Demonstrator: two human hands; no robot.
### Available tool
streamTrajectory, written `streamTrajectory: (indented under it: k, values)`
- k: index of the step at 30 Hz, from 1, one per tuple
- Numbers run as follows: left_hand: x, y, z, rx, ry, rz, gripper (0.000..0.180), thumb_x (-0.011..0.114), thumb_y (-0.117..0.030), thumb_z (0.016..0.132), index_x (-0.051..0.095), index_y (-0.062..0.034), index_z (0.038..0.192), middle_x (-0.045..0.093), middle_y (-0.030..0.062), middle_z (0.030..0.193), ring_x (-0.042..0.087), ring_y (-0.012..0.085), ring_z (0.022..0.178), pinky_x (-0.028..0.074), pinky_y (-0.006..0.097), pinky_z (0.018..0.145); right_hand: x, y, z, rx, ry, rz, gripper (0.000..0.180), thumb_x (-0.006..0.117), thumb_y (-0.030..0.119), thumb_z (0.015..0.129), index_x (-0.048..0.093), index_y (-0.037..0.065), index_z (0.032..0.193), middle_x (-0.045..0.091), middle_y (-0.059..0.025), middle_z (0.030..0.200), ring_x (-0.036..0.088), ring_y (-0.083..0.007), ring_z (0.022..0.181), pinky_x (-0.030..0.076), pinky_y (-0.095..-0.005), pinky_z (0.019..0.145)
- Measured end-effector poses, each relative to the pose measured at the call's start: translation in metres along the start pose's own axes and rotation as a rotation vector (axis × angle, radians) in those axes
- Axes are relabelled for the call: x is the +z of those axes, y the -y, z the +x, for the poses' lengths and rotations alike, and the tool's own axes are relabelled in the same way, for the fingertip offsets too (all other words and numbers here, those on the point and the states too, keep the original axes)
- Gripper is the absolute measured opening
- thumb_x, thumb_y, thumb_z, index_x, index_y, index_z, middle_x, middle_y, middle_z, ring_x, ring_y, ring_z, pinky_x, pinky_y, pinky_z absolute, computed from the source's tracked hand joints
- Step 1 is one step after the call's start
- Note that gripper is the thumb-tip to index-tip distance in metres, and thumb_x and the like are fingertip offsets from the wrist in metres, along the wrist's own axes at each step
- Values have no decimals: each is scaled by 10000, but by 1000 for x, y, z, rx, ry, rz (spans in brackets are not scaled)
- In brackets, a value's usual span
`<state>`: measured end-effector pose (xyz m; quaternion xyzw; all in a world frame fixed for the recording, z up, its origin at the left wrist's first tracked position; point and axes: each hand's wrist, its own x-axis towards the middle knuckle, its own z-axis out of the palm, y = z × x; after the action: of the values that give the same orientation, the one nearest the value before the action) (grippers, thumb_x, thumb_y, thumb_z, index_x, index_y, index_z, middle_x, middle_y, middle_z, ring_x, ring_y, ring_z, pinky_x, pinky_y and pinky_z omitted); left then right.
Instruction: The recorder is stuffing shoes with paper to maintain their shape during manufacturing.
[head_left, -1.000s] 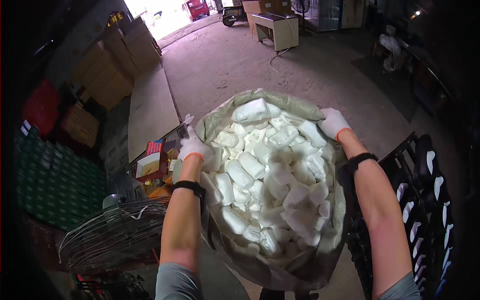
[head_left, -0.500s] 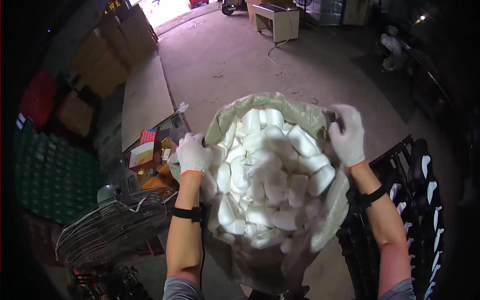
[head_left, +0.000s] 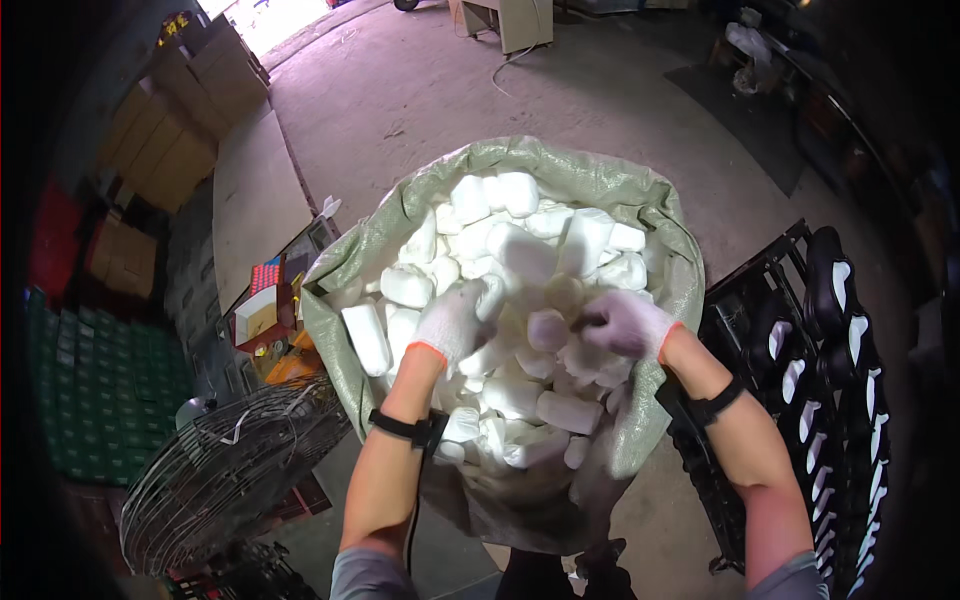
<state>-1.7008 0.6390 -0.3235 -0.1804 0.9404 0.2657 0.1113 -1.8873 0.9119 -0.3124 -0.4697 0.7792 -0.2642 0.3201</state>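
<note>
So, head view, the only one here: the white pieces [head_left: 513, 395] are piled inside a big greenish sack [head_left: 640, 425], pretty much up to its rim, and everything below is placed by that sack. Both gloved hands are held inside the mouth, over the middle of the heap. The left hand [head_left: 458, 320] is set in the sack's left half, fingers curled down toward the pieces; whether anything is gripped can't be told. The right hand [head_left: 632, 325] is set in the right half, fingers bent inward, just beside a rounded piece lying between the hands. A grip can't be confirmed there either, since it's all a bit blurred.

To the left of the sack a wire fan guard [head_left: 240, 470] and a small open box [head_left: 262, 315] can be seen; to its right, a black rack [head_left: 820, 400].

For handling the pile well, imo: pieces are best pressed with flat, spread fingers rather than poked, as they look light and soft. Pressure should be kept even on both sides so nothing gets squeezed over the rim. The near edge probably needs watching most, since the sack wall is slumped there. Wrists are best kept off the rim, too.
</note>
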Motion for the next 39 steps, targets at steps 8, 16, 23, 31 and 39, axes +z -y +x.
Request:
streamTrajectory:
  k: [8, 16, 23, 31, 39]
  values:
    - [26, 3, 25, -129, -226, -393, 1022, 872, -331, 916, 349, 17, 1722, 583, 350, 1603, 633, 436, 1449, 503, 455, 1230, 12, -18, 52, 391, -589, -242, 679, 836, 358, 874, 732, 230, 1532, 649, -297, 1516, 572, -507, 1480, 515, -462, 1213]
    - [88, -6, -70, -225, -110, -318, 863, 887, -354, 910, 481, 44, 1559, 752, 357, 1297, 760, 500, 1202, 612, 540, 1021, 71, -8, -17, -75, -267, 14, 595, 844, 234, 850, 752, 201, 1437, 710, -278, 1346, 743, -434, 1165, 604, -491, 1050]
    - [70, -42, -126, -113, -537, -652, 620, 902, -134, 904, 598, 92, 1394, 766, 174, 1198, 740, 227, 1092, 590, 386, 992, 71, 33, -73, -258, -690, 479, 424, 762, 86, 952, 722, 90, 1374, 768, -166, 1253, 763, -308, 1126, 631, -401, 987]
    - [76, -64, -129, 26, -449, -495, 689, 953, -229, 843, 665, 56, 1400, 686, 226, 1410, 745, 313, 1216, 606, 428, 1018, 63, 56, -161, -30, -833, 1129, 390, 753, 149, 1076, 666, 14, 1431, 728, -83, 1366, 683, -159, 1204, 562, -304, 1044]
    - [75, -128, -102, 231, -450, -97, 885, 938, -207, 827, 518, 2, 1577, 363, 316, 1730, 629, 464, 1425, 603, 467, 1112, 83, 17, -260, 154, -978, 794, 403, 761, -2, 969, 663, 10, 1359, 718, -89, 1263, 675, -178, 1174, 547, -331, 1051]
